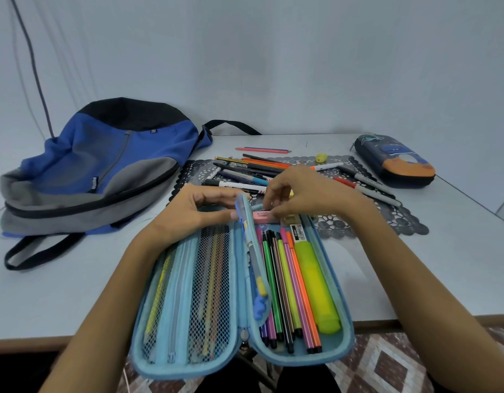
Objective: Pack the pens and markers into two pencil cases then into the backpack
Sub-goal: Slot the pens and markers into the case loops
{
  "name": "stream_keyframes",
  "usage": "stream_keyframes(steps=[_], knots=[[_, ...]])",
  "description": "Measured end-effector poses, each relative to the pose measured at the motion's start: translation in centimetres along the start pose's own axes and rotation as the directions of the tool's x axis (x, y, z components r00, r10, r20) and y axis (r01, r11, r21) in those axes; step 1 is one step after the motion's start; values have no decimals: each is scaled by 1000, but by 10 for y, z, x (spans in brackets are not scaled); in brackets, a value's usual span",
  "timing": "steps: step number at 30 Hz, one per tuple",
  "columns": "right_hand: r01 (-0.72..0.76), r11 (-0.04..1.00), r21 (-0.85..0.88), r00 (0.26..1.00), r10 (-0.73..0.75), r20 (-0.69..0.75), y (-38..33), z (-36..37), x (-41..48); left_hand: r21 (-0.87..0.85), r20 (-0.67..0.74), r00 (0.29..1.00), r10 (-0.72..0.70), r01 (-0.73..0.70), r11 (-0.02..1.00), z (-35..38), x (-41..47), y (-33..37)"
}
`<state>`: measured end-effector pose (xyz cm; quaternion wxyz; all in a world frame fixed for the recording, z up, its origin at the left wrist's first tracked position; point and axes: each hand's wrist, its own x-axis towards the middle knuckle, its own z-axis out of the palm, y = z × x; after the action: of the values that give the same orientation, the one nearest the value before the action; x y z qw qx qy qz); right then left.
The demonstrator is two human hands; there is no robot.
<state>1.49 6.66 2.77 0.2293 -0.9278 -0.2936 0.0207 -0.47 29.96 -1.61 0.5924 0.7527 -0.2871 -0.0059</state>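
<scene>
Forearms angled inward; left hand (pixel 200 212) pinches case flap (pixel 246 222); right hand (pixel 309 197), fingers curled, pinches eraser (pixel 262 216).

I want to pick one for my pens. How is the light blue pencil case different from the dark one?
The light blue pencil case lies open, holding pens; the dark pencil case is closed. The light blue one sits at the near edge; the dark one, with an orange patch, far right. Both rest on the table.
</scene>
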Motion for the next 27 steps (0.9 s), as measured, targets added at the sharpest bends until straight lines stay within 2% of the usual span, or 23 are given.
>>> stream_keyframes(steps=[3, 8, 13, 18, 21, 27], knots=[[-40, 993, 110, 999, 39, 9, 5, -8, -4, -11, 1, 1000, -1, 1, 1000, 0, 0, 0], [-90, 990, 105, 992, 80, 93, 8, -5, -2, -6, 0, 1000, 3, -3, 1000, 0, 0, 1], [-68, 976, 209, 995, 51, 86, 9, -9, -4, 10, -3, 1000, 3, -3, 1000, 0, 0, 0], [-41, 931, 364, 998, 25, 50, 3, -8, -5, 72, 62, 998, 8, -12, 997, -1, 0, -1], [-31, 939, 342, 999, 21, 33, 0, -8, -5, 88, 77, 997, 11, -18, 996, -1, 0, -1], [-12, 979, 203, 992, -13, 125, 0, -5, -5, 107, 71, 997, -3, -5, 994, -1, 0, -1]])
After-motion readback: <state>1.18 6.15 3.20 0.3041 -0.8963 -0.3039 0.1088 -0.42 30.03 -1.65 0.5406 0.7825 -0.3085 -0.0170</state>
